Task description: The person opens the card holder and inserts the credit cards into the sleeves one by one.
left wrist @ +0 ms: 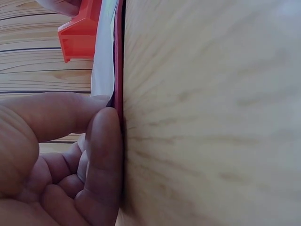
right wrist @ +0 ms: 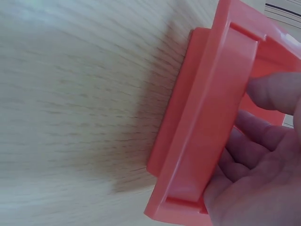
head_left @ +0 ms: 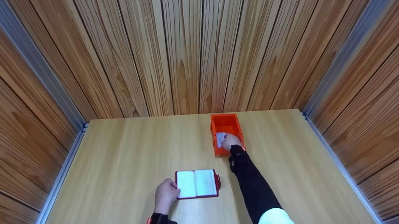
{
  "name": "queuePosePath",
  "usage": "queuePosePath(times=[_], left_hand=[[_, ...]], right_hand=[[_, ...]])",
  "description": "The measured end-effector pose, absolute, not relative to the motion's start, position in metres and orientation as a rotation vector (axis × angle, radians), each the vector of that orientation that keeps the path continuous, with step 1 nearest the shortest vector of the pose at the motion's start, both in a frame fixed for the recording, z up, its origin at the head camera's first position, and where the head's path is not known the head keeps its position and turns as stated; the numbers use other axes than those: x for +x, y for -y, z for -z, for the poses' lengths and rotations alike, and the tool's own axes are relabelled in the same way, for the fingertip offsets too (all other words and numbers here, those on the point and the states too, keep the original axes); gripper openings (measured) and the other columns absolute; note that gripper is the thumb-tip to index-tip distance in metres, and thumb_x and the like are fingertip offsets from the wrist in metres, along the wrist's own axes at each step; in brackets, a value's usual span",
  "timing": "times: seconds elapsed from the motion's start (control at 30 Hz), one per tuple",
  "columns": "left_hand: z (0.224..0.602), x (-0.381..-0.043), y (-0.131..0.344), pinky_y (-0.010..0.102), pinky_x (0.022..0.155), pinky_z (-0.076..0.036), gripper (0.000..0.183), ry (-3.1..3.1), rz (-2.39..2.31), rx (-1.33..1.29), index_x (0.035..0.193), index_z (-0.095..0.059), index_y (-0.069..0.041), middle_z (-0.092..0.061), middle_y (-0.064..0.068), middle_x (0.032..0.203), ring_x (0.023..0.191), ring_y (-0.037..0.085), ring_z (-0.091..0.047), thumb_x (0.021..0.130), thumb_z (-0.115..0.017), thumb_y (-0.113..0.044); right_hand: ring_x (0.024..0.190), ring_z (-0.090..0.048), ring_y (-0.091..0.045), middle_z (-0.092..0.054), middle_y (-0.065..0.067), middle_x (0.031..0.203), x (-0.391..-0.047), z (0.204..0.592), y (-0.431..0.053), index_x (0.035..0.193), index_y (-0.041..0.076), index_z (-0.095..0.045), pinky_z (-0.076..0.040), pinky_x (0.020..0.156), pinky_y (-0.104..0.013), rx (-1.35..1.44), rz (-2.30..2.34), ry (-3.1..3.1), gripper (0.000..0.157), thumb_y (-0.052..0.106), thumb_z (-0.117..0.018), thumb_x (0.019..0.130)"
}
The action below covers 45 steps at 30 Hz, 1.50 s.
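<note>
An open notebook (head_left: 196, 184) with blank white pages and a dark red cover lies flat on the table. My left hand (head_left: 167, 195) pinches its left edge. In the left wrist view the thumb lies on the page and a finger lies along the cover's edge. My right hand (head_left: 231, 142) reaches over the near wall of an orange bin (head_left: 224, 118). Inside the bin, a pale paper piece (head_left: 220, 139) touches or lies right beside the fingertips. In the right wrist view the bin's front wall (right wrist: 211, 113) hides the fingertips; several fingers are curled, and no paper shows.
The light wooden table (head_left: 120, 157) is bounded by wood-panelled walls (head_left: 183, 58) with grey metal strips (head_left: 46, 65) at the corners. The bin stands behind the notebook, slightly to the right, with bare tabletop between them.
</note>
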State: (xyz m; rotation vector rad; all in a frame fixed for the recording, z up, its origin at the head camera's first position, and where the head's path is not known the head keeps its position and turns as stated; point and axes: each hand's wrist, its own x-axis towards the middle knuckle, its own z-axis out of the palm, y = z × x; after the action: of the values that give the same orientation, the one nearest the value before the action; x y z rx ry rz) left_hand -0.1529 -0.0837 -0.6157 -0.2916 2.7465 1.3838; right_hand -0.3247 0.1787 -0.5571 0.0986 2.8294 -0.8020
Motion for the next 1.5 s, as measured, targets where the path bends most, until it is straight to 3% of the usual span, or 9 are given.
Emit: queuePosePath(times=[0.63,1.07,1.5], left_hand=[[0.614,-0.153,0.084,0.032,0.055,-0.045,0.014,-2.681,-1.399,-0.345,0.084,-0.056,-0.005,-0.055,0.006,0.075,0.065,0.02,-0.054,0.081,-0.067,0.003],[0.615,-0.149,0.084,0.03,0.051,-0.045,0.016,-2.727,-1.449,-0.287,0.081,-0.054,-0.004,-0.054,0.004,0.07,0.058,0.017,-0.054,0.078,-0.068,0.005],[0.615,-0.151,0.083,0.031,0.053,-0.047,0.013,-2.685,-1.447,-0.321,0.084,-0.056,-0.004,-0.055,0.006,0.073,0.062,0.019,-0.055,0.082,-0.067,0.004]], right_hand=[[0.112,-0.054,-0.032,-0.055,-0.022,0.136,-0.33,0.558,-0.179,0.135,-0.008,-0.052,-0.043,0.099,-0.041,0.181,0.895,-2.765,0.043,0.005,-0.05,0.095],[0.108,-0.055,-0.032,-0.059,-0.022,0.128,-0.33,0.562,-0.179,0.133,-0.007,-0.054,-0.044,0.095,-0.041,0.181,0.909,-2.797,0.04,0.001,-0.048,0.095],[0.109,-0.056,-0.033,-0.059,-0.021,0.13,-0.332,0.57,-0.18,0.135,-0.005,-0.053,-0.043,0.099,-0.044,0.196,0.888,-2.84,0.042,0.002,-0.052,0.094]])
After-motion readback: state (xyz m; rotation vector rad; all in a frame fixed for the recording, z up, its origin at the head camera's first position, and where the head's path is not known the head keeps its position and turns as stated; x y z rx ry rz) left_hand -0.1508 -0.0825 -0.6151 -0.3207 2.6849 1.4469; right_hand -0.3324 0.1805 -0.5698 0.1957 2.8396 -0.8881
